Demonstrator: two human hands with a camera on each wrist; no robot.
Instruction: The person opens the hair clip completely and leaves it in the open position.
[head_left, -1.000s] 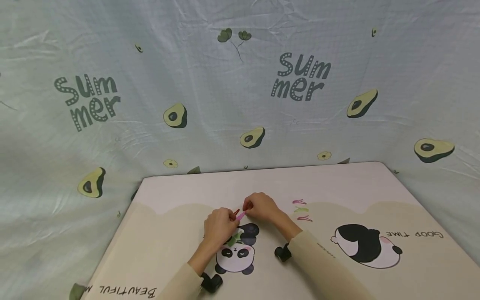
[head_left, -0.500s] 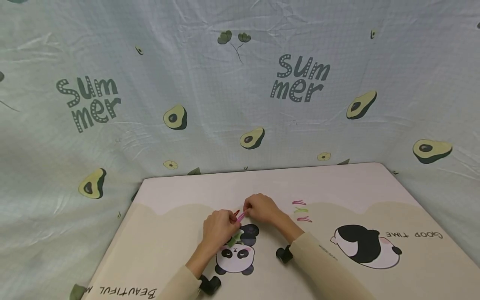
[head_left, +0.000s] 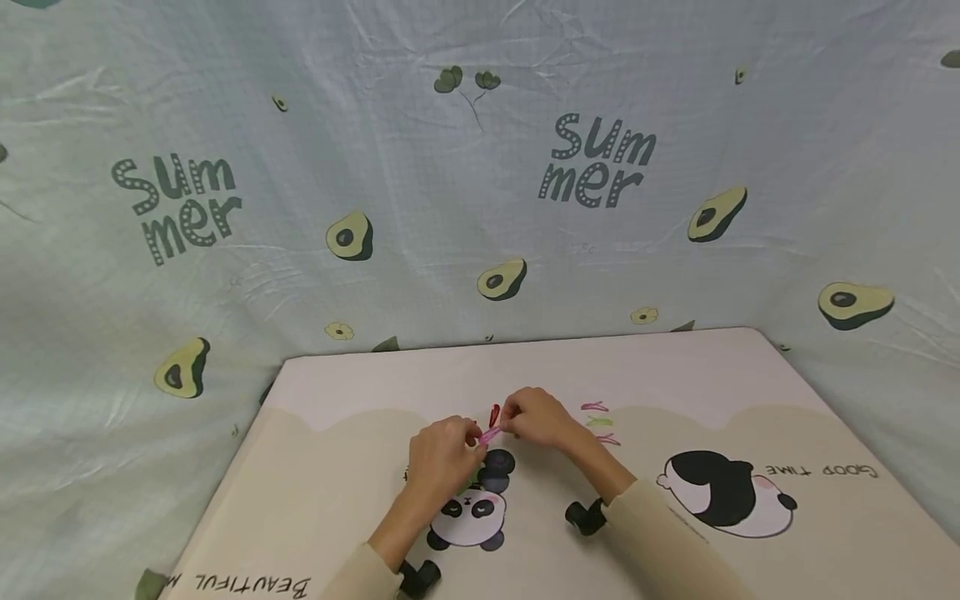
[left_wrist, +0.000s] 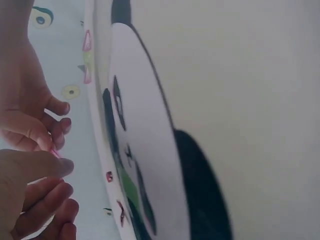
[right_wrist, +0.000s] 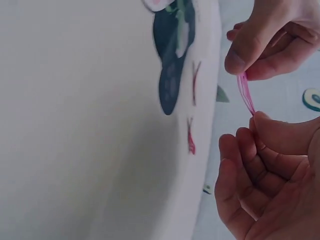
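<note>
A slim pink hair clip is stretched between both hands above the table. My left hand pinches one end of it between thumb and fingers. The fingertips of my right hand pinch the other end. In the right wrist view the pink loop of the clip runs from the left thumb down to the right thumb and forefinger. Just beyond the hands, a red hair clip lies on the table; in the right wrist view a second dark red clip lies near it.
Right of the hands lie a pink clip, a green clip and another pink clip in a column. The table mat has panda prints. A patterned curtain hangs behind the table's far edge.
Both hands have shifted slightly right with the pink clip between them, the right hand more so. The red clip beyond them now shows more fully.
</note>
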